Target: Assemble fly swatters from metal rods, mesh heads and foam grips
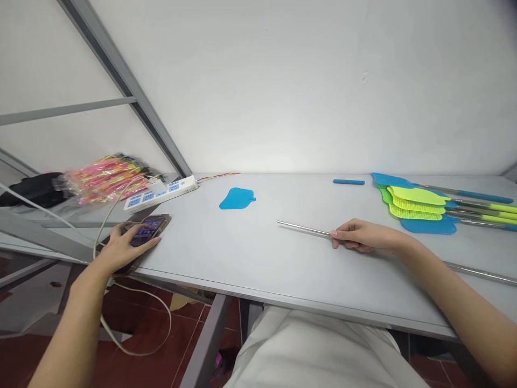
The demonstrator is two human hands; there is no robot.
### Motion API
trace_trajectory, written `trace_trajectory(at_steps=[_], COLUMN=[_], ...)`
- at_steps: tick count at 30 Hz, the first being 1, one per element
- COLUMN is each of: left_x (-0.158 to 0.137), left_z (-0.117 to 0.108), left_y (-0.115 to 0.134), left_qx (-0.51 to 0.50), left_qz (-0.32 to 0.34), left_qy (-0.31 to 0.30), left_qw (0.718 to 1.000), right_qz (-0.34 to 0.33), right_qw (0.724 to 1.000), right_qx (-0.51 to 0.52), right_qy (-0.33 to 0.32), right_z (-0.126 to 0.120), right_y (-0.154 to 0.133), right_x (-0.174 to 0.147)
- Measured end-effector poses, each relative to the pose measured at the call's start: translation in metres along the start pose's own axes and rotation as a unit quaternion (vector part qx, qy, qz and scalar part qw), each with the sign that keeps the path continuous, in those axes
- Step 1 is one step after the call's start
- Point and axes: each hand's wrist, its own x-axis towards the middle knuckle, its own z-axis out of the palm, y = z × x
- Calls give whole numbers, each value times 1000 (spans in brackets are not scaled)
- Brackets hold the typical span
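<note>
My right hand (pixel 361 235) pinches one end of a thin metal rod (pixel 302 228), which points left just over the table. My left hand (pixel 122 245) lies with fingers spread on a smartphone (pixel 148 230) in a brown case at the table's left edge; its screen is lit and partly covered. Between the hands and farther back lies a flat blue fly swatter head (pixel 237 199). A short blue tube (pixel 348 182), like a handle grip, rests near the wall. Beyond my right hand several blue and yellow fly swatters (pixel 420 205) with metal shafts are piled.
A white power strip (pixel 160 193) sits at the back left, with a white cable (pixel 105 221) looping off the edge. Plastic-wrapped colourful goods (pixel 107 180) lie behind a grey metal frame (pixel 133 97). Another metal rod (pixel 484 273) lies under my right forearm. A wall bounds the table's back.
</note>
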Motion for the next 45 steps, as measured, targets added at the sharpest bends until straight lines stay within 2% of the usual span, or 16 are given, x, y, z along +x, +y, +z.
trace_trajectory(at_steps=[3,6,11,15,18,22,25,28,33,38,42,45], left_x=[1,-4,-38,-71,-83,-78,-66,-57,-56,-57,-50,-45], left_z=[0,-2,3,15,20,18,11,4,-1,3,1,-3], left_y=[-3,-10,-24,-20,-15,-16,-17,-12,-4,-7,3,31], left_qx=[-8,-6,-5,-20,-29,-28,5,27,3,3,46,77], left_qz=[4,-28,-56,-54,-69,-72,-62,-85,-92,-126,-94,-25], left_qy=[3,6,-6,95,125,108,58,23,49,44,32,97], left_qw=[1000,1000,998,994,989,991,996,996,995,991,994,992], right_qz=[-2,-2,1,5,3,4,6,9,4,9,9,5], right_qw=[1000,1000,1000,1000,1000,1000,1000,1000,1000,1000,1000,1000], right_qx=[3,4,-1,-3,3,6,8,9,9,10,4,0], right_qy=[-1,-3,0,2,-1,2,6,7,4,5,7,6], right_z=[0,-1,0,0,0,1,2,2,1,1,1,1], right_y=[1,1,0,0,1,0,0,0,2,1,0,0], right_x=[0,0,0,0,0,0,0,0,1,1,1,1])
